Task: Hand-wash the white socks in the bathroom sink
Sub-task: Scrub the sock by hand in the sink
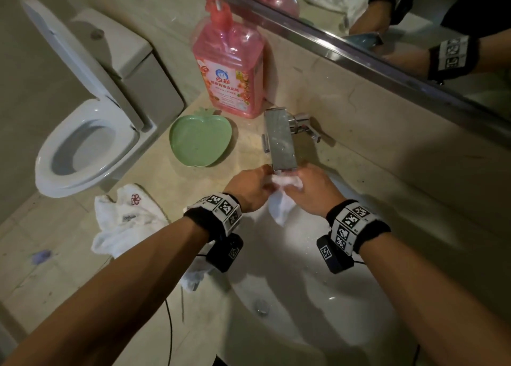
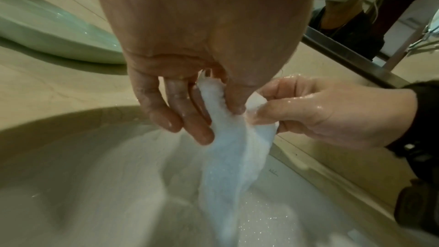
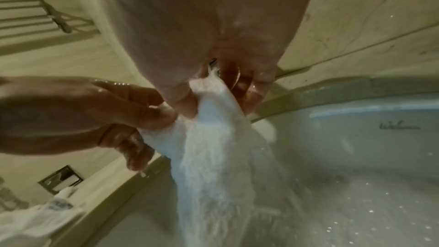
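From the head view, both hands are together right under the faucet (image 1: 279,141), over the back of the sink (image 1: 318,305). The left hand (image 1: 249,188) and right hand (image 1: 313,190) both grip the top of a white sock (image 1: 280,205), bunched between them, its loose end dangling over the basin. More white socks (image 1: 125,222) lie heaped on the counter (image 1: 154,177) left of the sink, one part drooping over the rim. Behind sit a green apple-shaped dish (image 1: 200,141) and a pink detergent bottle (image 1: 231,67), with a toilet (image 1: 83,150) off to the left.

Left wrist view: the left hand (image 2: 190,53) pinches the sock (image 2: 230,157) between thumb and fingers (image 2: 175,112), wet and shiny. The right hand (image 2: 320,112) clamps the same cloth just beside it, and the sock hangs down into the sink (image 2: 95,185).

Right wrist view: the right hand (image 3: 202,35) curls round the sock's (image 3: 213,157) upper edge, the left hand (image 3: 78,112) pinches its side, the two touching. The picture is blurred; droplets speckle the sink (image 3: 356,176) wall.
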Available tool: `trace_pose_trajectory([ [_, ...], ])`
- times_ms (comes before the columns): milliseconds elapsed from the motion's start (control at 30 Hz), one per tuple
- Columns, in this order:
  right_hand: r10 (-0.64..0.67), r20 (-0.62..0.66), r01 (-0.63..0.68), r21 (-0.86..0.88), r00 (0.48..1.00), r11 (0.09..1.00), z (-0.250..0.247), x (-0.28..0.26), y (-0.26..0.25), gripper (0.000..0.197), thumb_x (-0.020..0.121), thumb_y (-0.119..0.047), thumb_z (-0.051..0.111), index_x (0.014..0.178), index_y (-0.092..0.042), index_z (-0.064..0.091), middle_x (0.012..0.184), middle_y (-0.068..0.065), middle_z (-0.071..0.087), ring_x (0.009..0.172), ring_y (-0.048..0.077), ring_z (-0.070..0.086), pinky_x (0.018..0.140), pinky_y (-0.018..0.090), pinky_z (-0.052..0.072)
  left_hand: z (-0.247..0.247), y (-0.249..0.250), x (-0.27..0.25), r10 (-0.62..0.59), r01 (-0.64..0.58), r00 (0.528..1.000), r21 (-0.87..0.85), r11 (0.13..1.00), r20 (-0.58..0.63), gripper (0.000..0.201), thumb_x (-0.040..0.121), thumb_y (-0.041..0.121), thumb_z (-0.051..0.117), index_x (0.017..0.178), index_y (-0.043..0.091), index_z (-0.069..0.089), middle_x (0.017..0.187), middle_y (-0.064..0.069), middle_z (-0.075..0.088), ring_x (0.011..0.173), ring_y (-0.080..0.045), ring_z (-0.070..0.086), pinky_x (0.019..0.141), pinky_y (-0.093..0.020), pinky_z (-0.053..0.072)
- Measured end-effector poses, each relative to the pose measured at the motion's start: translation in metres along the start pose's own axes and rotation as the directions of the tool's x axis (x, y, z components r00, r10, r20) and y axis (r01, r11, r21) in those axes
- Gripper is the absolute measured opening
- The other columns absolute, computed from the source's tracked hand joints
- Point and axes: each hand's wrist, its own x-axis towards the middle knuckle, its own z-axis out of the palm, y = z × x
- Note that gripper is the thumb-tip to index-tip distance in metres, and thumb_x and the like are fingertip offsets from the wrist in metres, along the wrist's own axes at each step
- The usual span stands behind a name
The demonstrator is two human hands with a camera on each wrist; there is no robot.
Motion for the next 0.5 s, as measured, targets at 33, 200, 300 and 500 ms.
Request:
trace_pose_trajectory([
  [33,0.017,-0.024,-0.017,0.011,1.0,1.0,-0.002,-0.003,0.001,0.029,0.092,-0.029,0.062,0.118,-0.019,0.069,0.112,0.001,0.056,0.099,0.021,0.056,0.086,0.032,0.048,0.0,0.002,0.001,0.05,-0.05,0.999,0.011,0.999,0.004,0.038,0.098,0.031,0.052,0.136,0.028,0.049,0.123,-0.01,0.065,0.103,-0.033,0.063,0.087,-0.035,0.049],
  [200,0.108,-0.075,-0.092,0.185,0.991,0.978,-0.012,-0.011,0.011,0.014,0.086,-0.024,0.068,0.095,-0.02,0.058,0.091,0.0,0.06,0.08,0.021,0.059,0.061,0.03,0.046,-0.002,0.003,0.009,0.252,-0.264,0.964,0.185,0.947,0.087,0.056,0.092,0.05,0.058,0.144,0.036,0.044,0.138,-0.011,0.052,0.118,-0.03,0.045,0.102,-0.041,0.042],
  [300,0.143,-0.134,-0.113,0.207,0.981,0.972,-0.022,-0.015,0.019,0.014,0.09,-0.022,0.066,0.097,-0.025,0.055,0.088,-0.004,0.061,0.076,0.017,0.061,0.058,0.027,0.048,-0.005,-0.003,0.017,0.187,-0.194,0.981,0.219,0.956,0.055,0.054,0.092,0.057,0.056,0.134,0.024,0.058,0.127,-0.013,0.057,0.107,-0.028,0.054,0.092,-0.037,0.047],
  [500,0.18,-0.197,-0.17,0.067,0.964,0.983,-0.017,-0.011,0.01,0.024,0.099,-0.03,0.059,0.113,-0.012,0.052,0.093,0.01,0.064,0.082,0.028,0.064,0.068,0.038,0.056,-0.002,-0.002,0.022,0.004,0.005,0.997,0.118,0.993,-0.074,0.047,0.098,0.055,0.042,0.107,0.016,0.065,0.096,-0.012,0.07,0.085,-0.03,0.064,0.077,-0.037,0.052],
])
